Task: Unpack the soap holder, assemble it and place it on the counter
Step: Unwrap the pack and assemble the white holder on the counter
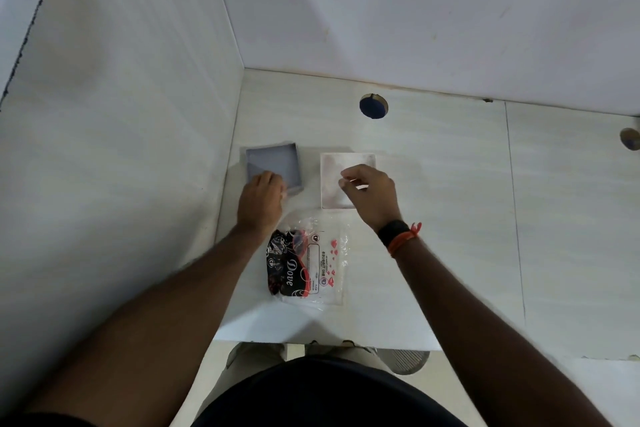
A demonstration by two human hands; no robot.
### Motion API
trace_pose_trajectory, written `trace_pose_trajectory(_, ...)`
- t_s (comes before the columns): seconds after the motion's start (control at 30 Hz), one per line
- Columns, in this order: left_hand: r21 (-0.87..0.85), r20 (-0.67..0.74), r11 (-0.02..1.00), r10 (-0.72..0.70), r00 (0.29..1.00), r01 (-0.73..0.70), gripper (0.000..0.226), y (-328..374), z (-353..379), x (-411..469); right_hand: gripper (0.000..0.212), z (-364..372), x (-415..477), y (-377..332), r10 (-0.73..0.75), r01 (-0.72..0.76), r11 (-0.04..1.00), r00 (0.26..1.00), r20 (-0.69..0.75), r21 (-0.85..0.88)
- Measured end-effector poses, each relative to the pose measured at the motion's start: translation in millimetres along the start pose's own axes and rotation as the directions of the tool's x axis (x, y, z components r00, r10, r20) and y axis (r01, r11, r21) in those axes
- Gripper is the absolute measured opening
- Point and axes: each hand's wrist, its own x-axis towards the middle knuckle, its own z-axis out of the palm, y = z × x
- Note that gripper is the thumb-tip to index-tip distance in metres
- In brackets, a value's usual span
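A grey square tray (272, 163), one part of the soap holder, lies on the white counter (450, 218) close to the left wall. My left hand (260, 199) rests on its near right corner, fingers curled on the rim. To its right lies a white square piece (336, 170) with a pale marbled surface. My right hand (369, 196) hovers over that piece, thumb and fingers pinched on something thin and clear that I cannot identify. An emptied clear plastic packet (325, 263) with red print lies near me between my forearms.
A black and red Dove soap pack (285, 263) lies against the packet's left side. The counter has a round hole (373, 106) with a blue plug near the back wall and another hole (630, 139) at the right edge. Walls close the left and back.
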Motion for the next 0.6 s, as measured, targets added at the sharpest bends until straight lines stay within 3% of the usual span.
trace_pose_trajectory(0.1,-0.202,-0.215,0.972,-0.160,0.963,0.116,0.008,22,-24,11,0.012,8,0,-5,0.046,-0.032,0.989,0.995,-0.089,0.147)
trace_pose_trajectory(0.17,-0.455,-0.269,0.864,-0.364,0.892,0.216,0.016,40,-47,21,0.022,10,6,-10,0.099,-0.073,0.970,0.990,-0.104,0.233)
trace_pose_trajectory(0.27,-0.750,-0.167,0.604,-0.566,0.807,0.269,0.025,63,-66,39,0.039,9,18,-20,0.167,-0.130,0.940,0.981,-0.096,0.314)
trace_pose_trajectory(0.37,-0.804,0.068,0.457,-0.566,0.822,0.381,0.029,82,-59,48,0.026,0,25,-23,0.168,-0.112,0.954,0.968,-0.187,0.278)
trace_pose_trajectory(0.47,-0.670,0.117,0.575,-0.542,0.832,0.469,0.025,90,-41,49,0.024,-11,21,-15,0.240,-0.192,0.964,0.929,-0.281,0.186)
trace_pose_trajectory(0.6,-0.520,0.184,0.683,-0.497,0.848,0.513,0.029,92,-28,48,0.026,-19,15,6,0.356,-0.335,0.934,0.893,-0.275,0.120)
